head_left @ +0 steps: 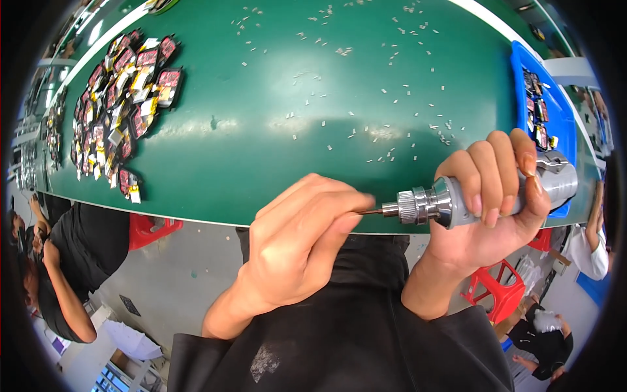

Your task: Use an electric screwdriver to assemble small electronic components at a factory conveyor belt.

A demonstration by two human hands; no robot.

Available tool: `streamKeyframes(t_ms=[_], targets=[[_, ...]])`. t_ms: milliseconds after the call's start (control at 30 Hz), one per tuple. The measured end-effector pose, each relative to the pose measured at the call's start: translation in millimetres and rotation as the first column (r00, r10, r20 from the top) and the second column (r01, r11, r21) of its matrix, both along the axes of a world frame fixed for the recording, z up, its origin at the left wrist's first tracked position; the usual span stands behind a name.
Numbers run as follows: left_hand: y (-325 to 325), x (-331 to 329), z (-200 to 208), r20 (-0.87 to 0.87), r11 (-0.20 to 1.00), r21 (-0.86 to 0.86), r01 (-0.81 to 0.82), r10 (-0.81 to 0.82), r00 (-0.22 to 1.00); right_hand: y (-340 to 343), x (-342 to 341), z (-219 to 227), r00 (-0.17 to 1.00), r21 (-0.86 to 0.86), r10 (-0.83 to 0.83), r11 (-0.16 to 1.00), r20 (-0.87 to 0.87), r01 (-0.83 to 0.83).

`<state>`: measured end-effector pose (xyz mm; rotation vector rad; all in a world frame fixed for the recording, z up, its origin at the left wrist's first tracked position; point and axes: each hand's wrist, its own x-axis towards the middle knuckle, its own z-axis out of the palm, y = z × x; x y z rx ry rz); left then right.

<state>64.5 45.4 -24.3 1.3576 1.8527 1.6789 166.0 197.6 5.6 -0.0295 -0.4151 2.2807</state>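
My right hand (483, 202) is wrapped round a grey electric screwdriver (428, 204), which lies sideways over the table's near edge with its silver knurled collar facing left. A thin dark bit (375, 211) sticks out of the collar. The thumb and forefinger of my left hand (294, 238) pinch that bit near its outer end, and the fingers hide its tip. Both hands are above my lap, close to the green table (261, 140).
On the table's left lies a heap of small black-cased electronic units (111, 111) with yellow and white parts. Many tiny pale pieces (392, 124) are scattered over the middle and far side. A blue tray (519, 85) with similar units stands right. Red stools (499, 287) and other people surround the table.
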Motion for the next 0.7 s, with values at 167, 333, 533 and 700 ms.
streamKeyframes(t_ms=[167, 333, 533, 700], targets=[[12, -13, 17, -0.030, 0.998, 0.025, -0.060, 0.060, 0.998, 19, 18, -4, 0.997, 0.067, -0.076, 0.995, -0.029, 0.078], [17, -54, 42, -0.305, 0.994, -0.050, -0.100, 0.080, 0.949, 15, 24, -10, 0.979, -0.014, -0.167, 0.985, 0.116, 0.170], [92, -87, 73, -0.475, 0.980, -0.173, -0.097, 0.004, 0.880, 13, 40, -12, 0.966, -0.105, -0.189, 0.972, 0.174, 0.209], [201, -129, 45, -0.531, 0.942, -0.298, -0.157, -0.027, 0.847, 10, 42, -15, 0.973, -0.105, -0.135, 0.982, 0.187, 0.157]])
